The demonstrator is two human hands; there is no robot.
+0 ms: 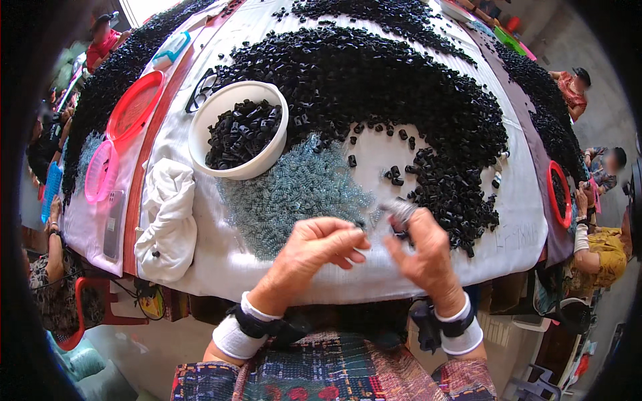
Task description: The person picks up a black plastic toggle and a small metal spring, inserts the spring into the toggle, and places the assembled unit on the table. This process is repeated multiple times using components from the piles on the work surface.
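The right hand (422,244) is pinching a small black plastic piece (399,232) between thumb and fingertips, its grip closed on the piece just above the near edge of the desk (221,264). One finger is wearing a pale wrap, probably as protection against rubbing. The left hand (319,248) is curling its fingers inward toward the right hand, its grip nearly closed; whether a spring is lying between those fingertips cannot be told. The two hands are working close together, almost touching, apparently so that the small parts can be joined near the body.

Just beyond the left hand, a heap of small bluish metal springs (294,190) is lying within easy reach. To the right and far side, a large pile of black plastic pieces (388,80) is spreading across the white cloth, its nearest strays lying just beside the right hand. Far left of the springs, a white bowl (200,140) is holding more black pieces. A bundled white cloth (167,214) is sitting near the bowl. Other people are sitting around the desk edges.
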